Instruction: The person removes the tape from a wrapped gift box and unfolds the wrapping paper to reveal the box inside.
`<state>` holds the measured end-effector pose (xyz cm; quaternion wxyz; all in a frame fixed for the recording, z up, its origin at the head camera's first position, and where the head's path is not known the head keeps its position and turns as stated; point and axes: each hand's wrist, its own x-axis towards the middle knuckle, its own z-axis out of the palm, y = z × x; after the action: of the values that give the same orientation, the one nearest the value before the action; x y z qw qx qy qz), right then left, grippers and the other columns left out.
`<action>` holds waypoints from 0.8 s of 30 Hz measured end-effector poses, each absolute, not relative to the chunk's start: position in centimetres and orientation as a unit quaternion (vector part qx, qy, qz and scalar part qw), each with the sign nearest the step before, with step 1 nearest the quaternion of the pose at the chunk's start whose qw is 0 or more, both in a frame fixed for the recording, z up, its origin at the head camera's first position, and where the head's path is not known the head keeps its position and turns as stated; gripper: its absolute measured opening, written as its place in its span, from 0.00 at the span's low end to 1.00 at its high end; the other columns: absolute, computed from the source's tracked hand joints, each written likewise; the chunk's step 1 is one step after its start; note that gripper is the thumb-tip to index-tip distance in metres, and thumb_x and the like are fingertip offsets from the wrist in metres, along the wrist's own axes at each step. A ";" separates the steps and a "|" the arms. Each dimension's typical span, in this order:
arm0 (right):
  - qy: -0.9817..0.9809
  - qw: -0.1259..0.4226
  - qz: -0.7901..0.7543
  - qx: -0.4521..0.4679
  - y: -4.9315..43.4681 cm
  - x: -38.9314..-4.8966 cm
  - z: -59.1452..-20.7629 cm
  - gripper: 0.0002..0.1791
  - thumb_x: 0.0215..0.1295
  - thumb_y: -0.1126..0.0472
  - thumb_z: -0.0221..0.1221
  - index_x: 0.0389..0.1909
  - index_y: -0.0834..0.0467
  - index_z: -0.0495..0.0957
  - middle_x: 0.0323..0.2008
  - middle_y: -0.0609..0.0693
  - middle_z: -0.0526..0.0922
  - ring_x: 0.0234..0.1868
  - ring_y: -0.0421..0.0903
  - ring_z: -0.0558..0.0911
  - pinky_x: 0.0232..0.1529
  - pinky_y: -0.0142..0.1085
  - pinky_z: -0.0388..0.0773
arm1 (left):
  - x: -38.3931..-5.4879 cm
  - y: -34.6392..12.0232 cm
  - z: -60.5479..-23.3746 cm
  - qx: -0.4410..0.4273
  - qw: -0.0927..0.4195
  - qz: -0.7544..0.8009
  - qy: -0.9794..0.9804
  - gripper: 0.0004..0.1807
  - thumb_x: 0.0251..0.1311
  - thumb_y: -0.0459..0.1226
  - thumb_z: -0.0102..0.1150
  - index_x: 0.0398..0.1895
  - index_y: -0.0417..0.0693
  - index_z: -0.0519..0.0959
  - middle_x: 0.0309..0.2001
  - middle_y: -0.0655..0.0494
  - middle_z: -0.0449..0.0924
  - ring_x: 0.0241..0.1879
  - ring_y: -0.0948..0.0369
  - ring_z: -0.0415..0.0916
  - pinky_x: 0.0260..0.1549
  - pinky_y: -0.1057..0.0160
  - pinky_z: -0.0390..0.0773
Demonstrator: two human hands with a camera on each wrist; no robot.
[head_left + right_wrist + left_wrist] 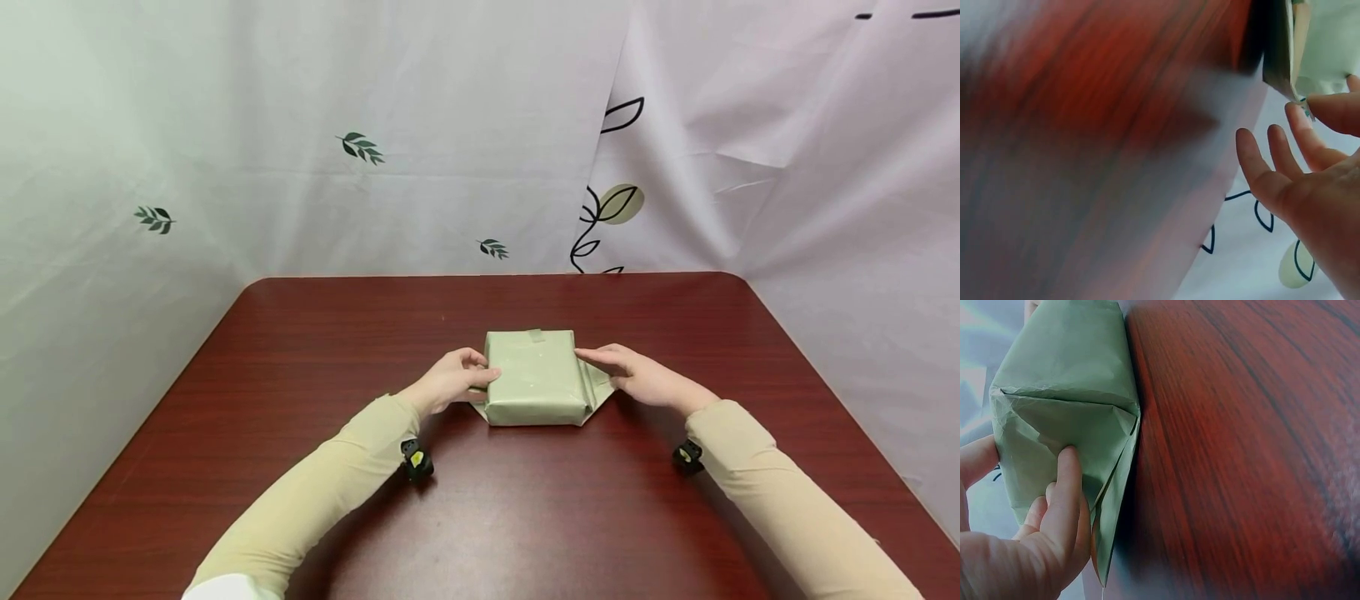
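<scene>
A box wrapped in pale green paper (534,375) lies on the dark red wooden table (517,500). My left hand (452,379) is at its left end, thumb over the top edge. In the left wrist view, a finger of the left hand (1035,550) presses into the folded paper end (1094,425), beside a loose lower flap (1110,512). At the right end, my right hand (645,377) has its index finger against the box's edge. Its thumb and another finger pinch the tip of the protruding right flap (597,383), seen closer by the right hand (1316,194).
A small piece of tape (536,336) sits near the top face's far edge. Behind the table hangs a white cloth (450,100) with leaf prints. Black wrist cameras are strapped under both beige sleeves (330,467).
</scene>
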<state>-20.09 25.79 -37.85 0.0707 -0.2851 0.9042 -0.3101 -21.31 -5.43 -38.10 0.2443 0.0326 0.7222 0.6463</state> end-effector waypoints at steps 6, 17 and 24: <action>0.911 0.035 -0.248 -0.327 26.2 -20.2 -38.2 0.41 0.53 0.80 0.52 0.69 0.52 0.63 0.54 0.61 0.72 0.55 0.60 0.70 0.55 0.54 0.66 | -21.3 -5.4 -38.1 0.032 0.246 0.650 0.718 0.13 0.62 0.30 0.56 0.44 0.34 0.66 0.32 0.53 0.69 0.31 0.64 0.75 0.42 0.56 0.81; 0.916 -0.052 -0.140 -0.373 26.4 -19.9 -37.9 0.47 0.43 0.78 0.67 0.68 0.52 0.65 0.53 0.59 0.72 0.55 0.58 0.68 0.52 0.49 0.72 | -21.3 -5.3 -38.0 0.035 0.247 0.650 0.718 0.12 0.62 0.30 0.56 0.44 0.34 0.66 0.32 0.54 0.69 0.31 0.64 0.74 0.42 0.56 0.81; 0.912 -0.064 -0.199 -0.352 25.8 -20.2 -37.7 0.25 0.61 0.75 0.54 0.60 0.57 0.74 0.50 0.59 0.75 0.52 0.58 0.69 0.52 0.50 0.68 | -21.3 -5.3 -38.1 0.033 0.244 0.644 0.724 0.12 0.61 0.31 0.57 0.43 0.34 0.67 0.32 0.54 0.68 0.30 0.64 0.74 0.42 0.56 0.81</action>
<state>-20.23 25.78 -37.71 -0.0640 -0.3522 0.9122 -0.1993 -21.34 -5.31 -38.13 0.2444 0.0332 0.7240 0.6442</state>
